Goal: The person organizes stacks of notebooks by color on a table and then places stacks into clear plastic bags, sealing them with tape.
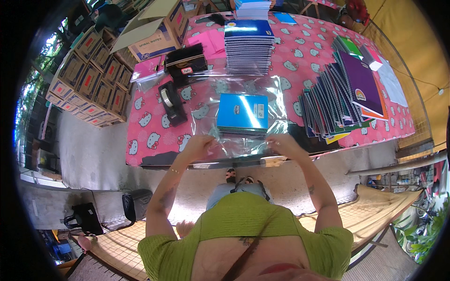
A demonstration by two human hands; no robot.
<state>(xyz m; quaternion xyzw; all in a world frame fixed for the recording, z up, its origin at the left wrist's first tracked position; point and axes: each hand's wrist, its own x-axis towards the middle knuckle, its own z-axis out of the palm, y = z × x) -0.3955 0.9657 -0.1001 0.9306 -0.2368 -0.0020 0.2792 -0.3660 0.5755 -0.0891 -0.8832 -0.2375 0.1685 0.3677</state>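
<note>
While under nbks [242, 112], film [205, 117]; fingers [209, 140] @ edge

a table [150, 122] in pink patterned cloth fills the upper middle of the frame. on it, a clear sheet [276, 117] lies at centre, with a tape dispenser [178, 112] and a black box [187, 71] left of it. a tall notebook stack [248, 52] stands at top centre; a fanned notebook pile [328, 100] leans at right.

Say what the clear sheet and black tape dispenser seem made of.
Clear sheet: probably thin, glossy plastic film, given see-through creases and bright glints. Black tape dispenser: likely smooth plastic from its rounded body, though painted metal is possible.
</note>
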